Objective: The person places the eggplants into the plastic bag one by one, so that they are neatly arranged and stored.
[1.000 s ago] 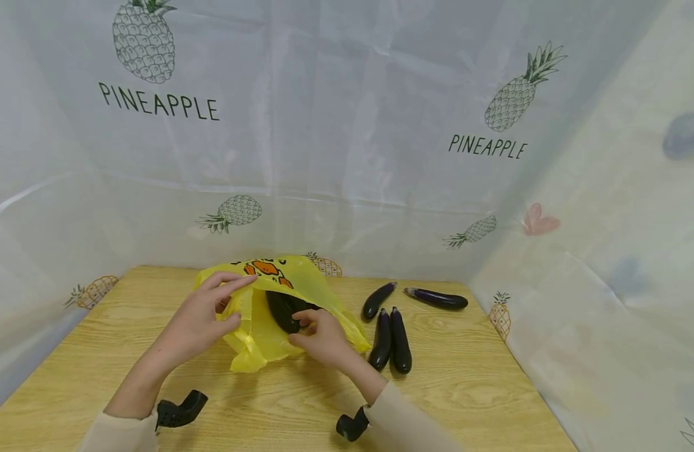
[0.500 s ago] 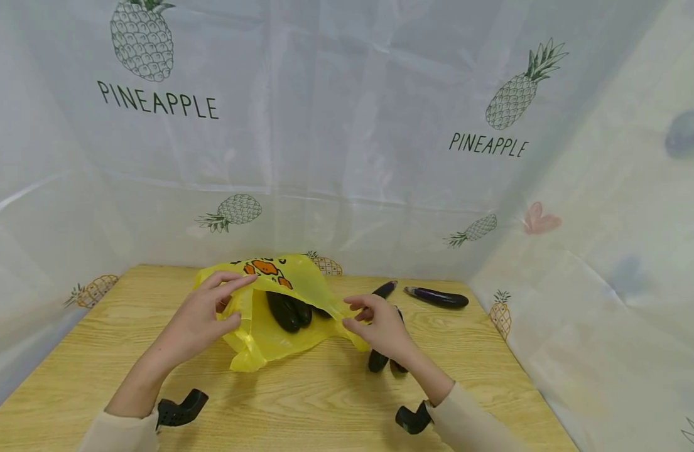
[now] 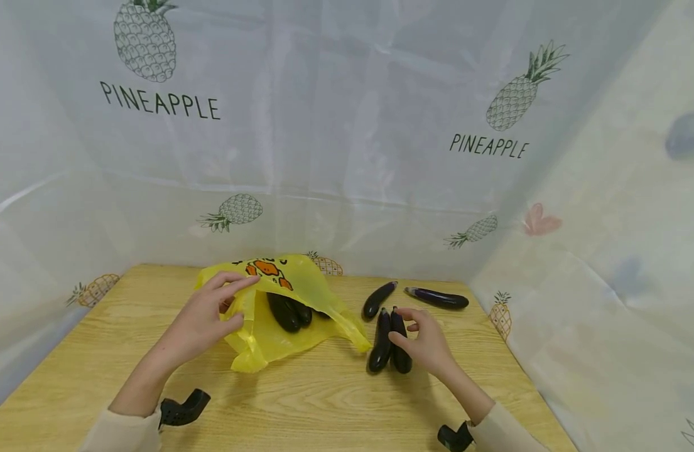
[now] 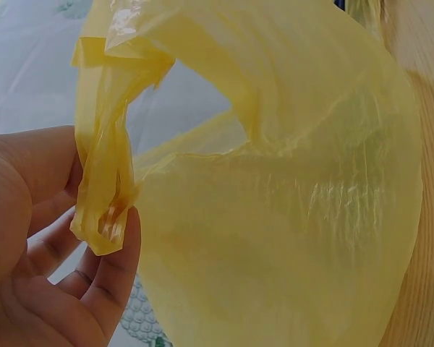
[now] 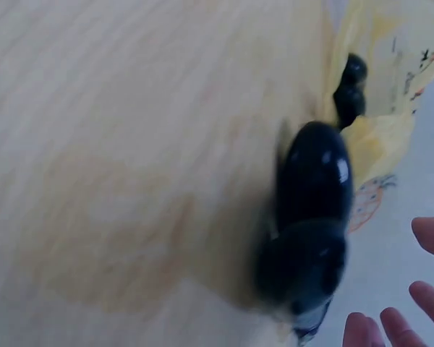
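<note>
A yellow plastic bag (image 3: 309,285) lies on its side with its mouth toward me, and several dark eggplants (image 3: 284,312) show inside it. My left hand (image 3: 202,320) holds the bag up at the left of its mouth; in the left wrist view the gathered handle (image 4: 105,159) runs between thumb and fingers. Right of the bag, two eggplants lie side by side, one on the left (image 3: 379,345) and one on the right (image 3: 402,359). Over the right one is my right hand (image 3: 428,342), thumb and fingers apart. The right wrist view shows these fingers (image 5: 430,235) spread beside the blurred pair.
Farther back on the wooden table (image 3: 301,408) lie two more eggplants, a short slanted one (image 3: 377,301) and a long one (image 3: 437,298) toward the right edge. A pineapple-printed sheet (image 3: 347,138) hangs behind and at the sides.
My right hand has come out of the bag's mouth and moved right to the eggplant pair, leaving the eggplants inside. The bag's right side sagged slightly; my left hand stayed in place.
</note>
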Motion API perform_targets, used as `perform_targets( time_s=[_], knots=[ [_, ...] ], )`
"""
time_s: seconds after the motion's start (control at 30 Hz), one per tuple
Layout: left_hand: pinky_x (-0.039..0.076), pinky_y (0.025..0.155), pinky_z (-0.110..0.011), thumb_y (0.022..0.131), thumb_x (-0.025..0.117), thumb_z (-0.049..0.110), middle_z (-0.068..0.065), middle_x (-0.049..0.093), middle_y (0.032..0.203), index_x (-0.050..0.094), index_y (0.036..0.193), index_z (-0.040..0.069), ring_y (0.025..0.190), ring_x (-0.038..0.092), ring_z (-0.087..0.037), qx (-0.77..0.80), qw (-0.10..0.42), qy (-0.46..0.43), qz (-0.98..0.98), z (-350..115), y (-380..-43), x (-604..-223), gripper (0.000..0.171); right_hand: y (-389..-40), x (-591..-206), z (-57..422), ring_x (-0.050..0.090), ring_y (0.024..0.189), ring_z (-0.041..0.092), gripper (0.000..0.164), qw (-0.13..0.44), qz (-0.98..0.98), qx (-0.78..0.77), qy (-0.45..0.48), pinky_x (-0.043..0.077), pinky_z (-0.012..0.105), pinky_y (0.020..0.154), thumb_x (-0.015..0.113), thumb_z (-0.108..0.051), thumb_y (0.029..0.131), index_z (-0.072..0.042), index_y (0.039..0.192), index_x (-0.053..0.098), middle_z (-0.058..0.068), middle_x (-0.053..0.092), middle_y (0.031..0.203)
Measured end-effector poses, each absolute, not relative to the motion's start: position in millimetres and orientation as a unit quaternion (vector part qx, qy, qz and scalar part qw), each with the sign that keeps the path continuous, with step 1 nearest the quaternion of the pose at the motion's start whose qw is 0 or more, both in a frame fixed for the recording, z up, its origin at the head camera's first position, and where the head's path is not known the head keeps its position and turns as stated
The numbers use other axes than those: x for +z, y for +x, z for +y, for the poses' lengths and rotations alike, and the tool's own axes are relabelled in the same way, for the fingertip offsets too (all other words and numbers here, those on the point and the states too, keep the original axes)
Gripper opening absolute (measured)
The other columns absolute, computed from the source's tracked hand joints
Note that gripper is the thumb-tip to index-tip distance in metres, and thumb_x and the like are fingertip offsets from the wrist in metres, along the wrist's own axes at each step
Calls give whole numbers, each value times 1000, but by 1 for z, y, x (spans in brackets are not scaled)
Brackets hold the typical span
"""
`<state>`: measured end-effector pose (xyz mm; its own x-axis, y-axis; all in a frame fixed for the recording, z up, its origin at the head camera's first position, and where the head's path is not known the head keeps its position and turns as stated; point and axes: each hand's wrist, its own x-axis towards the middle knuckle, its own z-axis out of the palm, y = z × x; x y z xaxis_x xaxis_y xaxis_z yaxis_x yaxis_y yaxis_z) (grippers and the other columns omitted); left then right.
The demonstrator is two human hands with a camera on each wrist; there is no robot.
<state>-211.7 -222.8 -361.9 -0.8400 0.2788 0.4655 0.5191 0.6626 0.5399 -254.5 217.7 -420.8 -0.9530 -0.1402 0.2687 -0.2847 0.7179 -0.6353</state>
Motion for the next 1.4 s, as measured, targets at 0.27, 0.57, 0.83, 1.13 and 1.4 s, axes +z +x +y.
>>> perform_targets(
  time_s=[0.27, 0.57, 0.83, 1.13, 1.4],
  knots=[
    [39, 63, -27, 88, 70, -8, -7, 56, 140, 58, 154, 12, 79, 44, -12, -341, 177, -220, -896, -224, -213, -364, 69, -251, -437, 233, 64, 101, 33, 62, 66, -929, 357, 78, 57, 43, 79, 85, -25, 91, -5, 146, 63, 25, 59, 136],
    [39, 65, -27, 88, 71, -7, -8, 56, 140, 58, 154, 12, 79, 45, -13, -337, 183, -225, -896, -224, -213, -365, 69, -250, -450, 234, 66, 92, 27, 70, 55, -933, 346, 77, 58, 40, 74, 90, -28, 87, -3, 146, 61, 23, 60, 127],
    [39, 62, -27, 90, 71, -6, -8, 55, 143, 58, 154, 13, 76, 44, -12, -341, 179, -221, -896, -225, -213, -364, 69, -250, -456, 236, 66, 84, 19, 72, 41, -935, 344, 74, 57, 37, 71, 90, -22, 85, 0, 147, 60, 23, 61, 125],
    [39, 63, -27, 90, 71, -6, -8, 55, 143, 58, 154, 14, 76, 44, -12, -344, 174, -220, -896, -224, -213, -363, 69, -250, -454, 247, 68, 80, 20, 66, 29, -933, 354, 57, 56, 35, 68, 87, -14, 85, 0, 145, 61, 17, 70, 113],
    [41, 67, -27, 90, 71, -6, -9, 55, 143, 58, 154, 14, 78, 46, -12, -341, 174, -217, -898, -224, -213, -364, 69, -249, -453, 259, 72, 89, 26, 60, 22, -940, 339, 40, 59, 40, 72, 86, -16, 88, -2, 141, 65, 14, 72, 111]
  ],
)
